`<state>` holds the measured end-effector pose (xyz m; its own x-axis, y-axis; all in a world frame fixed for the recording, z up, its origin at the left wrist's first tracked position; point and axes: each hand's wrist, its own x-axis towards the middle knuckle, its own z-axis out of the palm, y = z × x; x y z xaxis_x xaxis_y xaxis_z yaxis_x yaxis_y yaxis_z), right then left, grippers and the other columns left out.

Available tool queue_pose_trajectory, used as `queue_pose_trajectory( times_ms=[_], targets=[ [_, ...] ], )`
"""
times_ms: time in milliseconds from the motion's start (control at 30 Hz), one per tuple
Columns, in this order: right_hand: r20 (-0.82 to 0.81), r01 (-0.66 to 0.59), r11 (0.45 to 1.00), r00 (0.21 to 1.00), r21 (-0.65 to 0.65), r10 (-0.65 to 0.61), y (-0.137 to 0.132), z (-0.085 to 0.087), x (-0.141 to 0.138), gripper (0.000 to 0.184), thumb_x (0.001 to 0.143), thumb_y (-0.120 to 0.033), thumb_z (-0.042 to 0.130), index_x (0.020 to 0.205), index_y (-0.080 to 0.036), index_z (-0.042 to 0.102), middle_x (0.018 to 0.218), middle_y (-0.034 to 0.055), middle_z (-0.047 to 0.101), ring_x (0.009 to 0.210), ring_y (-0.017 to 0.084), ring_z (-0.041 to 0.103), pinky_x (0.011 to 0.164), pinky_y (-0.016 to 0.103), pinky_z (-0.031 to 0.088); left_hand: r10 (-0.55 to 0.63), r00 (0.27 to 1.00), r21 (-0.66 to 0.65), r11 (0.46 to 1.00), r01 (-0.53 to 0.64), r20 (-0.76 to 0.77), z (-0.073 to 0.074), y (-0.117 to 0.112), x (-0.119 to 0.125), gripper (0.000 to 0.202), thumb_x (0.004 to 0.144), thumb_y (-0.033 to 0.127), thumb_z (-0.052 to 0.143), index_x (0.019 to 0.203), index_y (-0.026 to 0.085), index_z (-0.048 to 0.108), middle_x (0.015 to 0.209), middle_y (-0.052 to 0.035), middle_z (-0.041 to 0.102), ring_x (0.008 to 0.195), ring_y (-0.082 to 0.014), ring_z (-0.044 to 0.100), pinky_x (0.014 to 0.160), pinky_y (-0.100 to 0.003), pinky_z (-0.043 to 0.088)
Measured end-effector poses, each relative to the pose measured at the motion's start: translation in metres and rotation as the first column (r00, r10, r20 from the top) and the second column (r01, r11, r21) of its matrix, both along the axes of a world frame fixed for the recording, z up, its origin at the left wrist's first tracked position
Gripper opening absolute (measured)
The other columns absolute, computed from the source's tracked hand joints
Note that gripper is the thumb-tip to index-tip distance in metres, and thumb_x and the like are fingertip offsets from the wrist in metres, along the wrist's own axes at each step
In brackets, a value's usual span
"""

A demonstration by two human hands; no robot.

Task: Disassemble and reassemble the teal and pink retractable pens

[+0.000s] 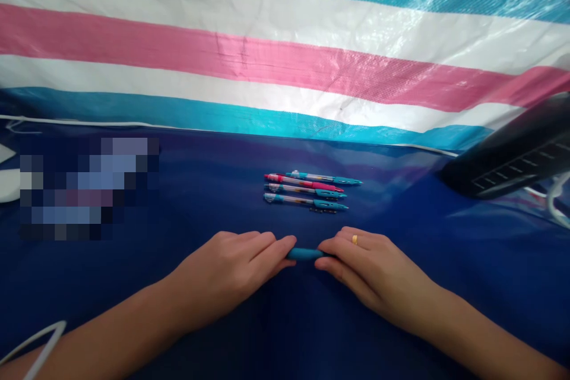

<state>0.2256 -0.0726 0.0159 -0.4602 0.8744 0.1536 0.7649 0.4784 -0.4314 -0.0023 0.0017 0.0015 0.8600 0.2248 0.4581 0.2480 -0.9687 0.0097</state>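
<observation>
A blue pen barrel (pixel 305 254) lies level between my two hands, just above the dark blue table surface. My left hand (pixel 240 264) pinches its left end between thumb and fingers. At the other end, my right hand (pixel 365 261), with a gold ring on one finger, grips it in the same way. Both tips of the barrel are hidden by my fingers. Beyond my hands several pens lie side by side: a red pen (pixel 305 183) among blue ones, the nearest a blue pen (pixel 306 200) with a clear middle.
A striped plastic sheet (pixel 267 59) hangs behind the dark blue table (pixel 214 190). On the right leans a black cylindrical object (pixel 512 148) beside a white cable (pixel 554 202). A pixelated patch covers something at the left. Another white cable (pixel 48 338) crosses near my left forearm.
</observation>
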Motion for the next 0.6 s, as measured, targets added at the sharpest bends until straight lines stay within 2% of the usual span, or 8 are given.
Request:
queue_pose_trajectory(
  times_ms=[100,200,300,367,467,600],
  targets=[
    [0.043,0.007,0.999,0.999,-0.04,-0.005,-0.0009,-0.0018,-0.0024,0.046,0.105,-0.033,0.024,0.08,-0.017,0.059,0.068,0.0027,0.06,0.061,0.015,0.057,0.058,0.026,0.043,-0.02,1.0,0.022,1.0,0.021,-0.024,0.0016,-0.0015,-0.0002,0.024,0.102,0.02,0.037,0.118,0.008,0.051,0.067,0.0007,0.06,0.054,-0.0128,0.059,0.044,-0.021,0.042],
    [0.048,0.042,0.995,0.998,-0.087,-0.038,-0.003,-0.003,-0.0037,0.042,0.104,-0.03,0.028,0.077,-0.018,0.058,0.067,0.0019,0.06,0.06,0.015,0.058,0.058,0.026,0.043,-0.032,0.998,0.005,0.999,0.032,-0.052,0.0027,-0.0021,0.0001,0.024,0.102,0.017,0.034,0.117,0.01,0.052,0.068,0.0006,0.06,0.055,-0.0124,0.06,0.045,-0.02,0.043],
    [-0.019,0.081,0.99,0.996,-0.113,-0.084,-0.0041,-0.0012,-0.0026,0.018,0.098,-0.031,0.047,0.096,-0.018,0.059,0.08,0.0028,0.066,0.072,0.017,0.064,0.062,0.026,0.046,-0.017,0.999,-0.027,0.999,0.016,-0.04,0.0021,-0.0014,0.0011,0.023,0.103,0.021,0.035,0.114,0.011,0.052,0.068,0.0012,0.06,0.055,-0.0122,0.06,0.043,-0.021,0.042],
    [-0.064,0.082,0.991,0.994,-0.107,-0.089,-0.0038,0.0003,-0.0008,0.016,0.094,-0.028,0.055,0.106,-0.018,0.057,0.087,0.003,0.067,0.077,0.017,0.065,0.064,0.026,0.047,0.003,1.0,-0.041,0.999,-0.004,-0.023,0.0014,-0.0008,0.0018,0.023,0.103,0.024,0.035,0.113,0.012,0.052,0.068,0.002,0.059,0.054,-0.012,0.06,0.042,-0.021,0.04],
    [-0.082,0.043,0.998,0.996,-0.035,-0.046,-0.0023,0.0008,0.0016,0.014,0.098,-0.023,0.046,0.104,-0.017,0.057,0.088,0.0037,0.067,0.077,0.017,0.064,0.065,0.027,0.048,0.016,1.0,-0.036,0.999,-0.017,-0.017,0.0009,-0.0006,0.0021,0.023,0.103,0.025,0.035,0.114,0.013,0.051,0.068,0.0027,0.06,0.055,-0.0113,0.061,0.043,-0.02,0.04],
    [-0.014,0.03,1.0,0.999,-0.001,-0.03,-0.0011,-0.0004,0.0012,0.035,0.103,-0.03,0.031,0.089,-0.016,0.06,0.072,0.0042,0.063,0.066,0.018,0.06,0.059,0.029,0.046,0.018,1.0,-0.024,1.0,-0.018,0.015,0.0008,-0.0018,0.0013,0.022,0.102,0.024,0.039,0.116,0.012,0.051,0.069,0.0024,0.061,0.056,-0.0112,0.061,0.043,-0.019,0.041]
  ],
)
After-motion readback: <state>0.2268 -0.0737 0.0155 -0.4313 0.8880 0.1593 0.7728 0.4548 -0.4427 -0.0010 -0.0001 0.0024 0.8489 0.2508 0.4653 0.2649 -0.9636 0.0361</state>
